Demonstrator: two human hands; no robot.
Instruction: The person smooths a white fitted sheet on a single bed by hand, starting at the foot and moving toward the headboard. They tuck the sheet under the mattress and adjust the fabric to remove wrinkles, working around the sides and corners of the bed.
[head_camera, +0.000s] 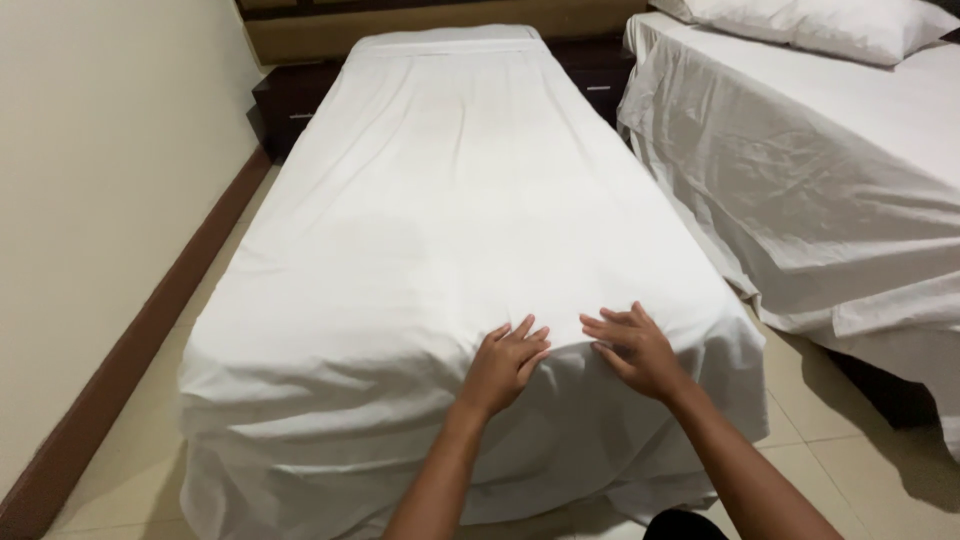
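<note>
— Where the view begins, at the foot of the narrow bed (330, 400), what are the person's hands doing?

— Both lie flat on the white sheet (440, 220), right at the foot edge of the mattress. The left hand (507, 362) is spread, fingers loose and pointing up the bed, gripping nothing. The right hand (634, 350) is just beside it, also released, its fingers angled toward the left one. The two are near but apart.

— And the sheet itself?

— It covers the whole single bed and hangs over the foot and both sides, nearly to the floor. It is creased where it drops over the corner, smoother along the top.

— What surrounds the bed?

— Pale floor tiles (850, 470) show at either side. To the left runs a cream wall (100, 200) with a dark reddish-brown skirting board (140, 340) along its base.

— Farther off?

— To the right stands a second bed (860, 180), wider, draped in a rumpled white sheet, with a white pillow (830, 25) at its head. Between the two beds, at the far end, sits a dark nightstand (598, 75). Another dark cabinet (290, 105) stands in the left corner, and a wooden headboard (440, 30) backs the narrow bed.
</note>
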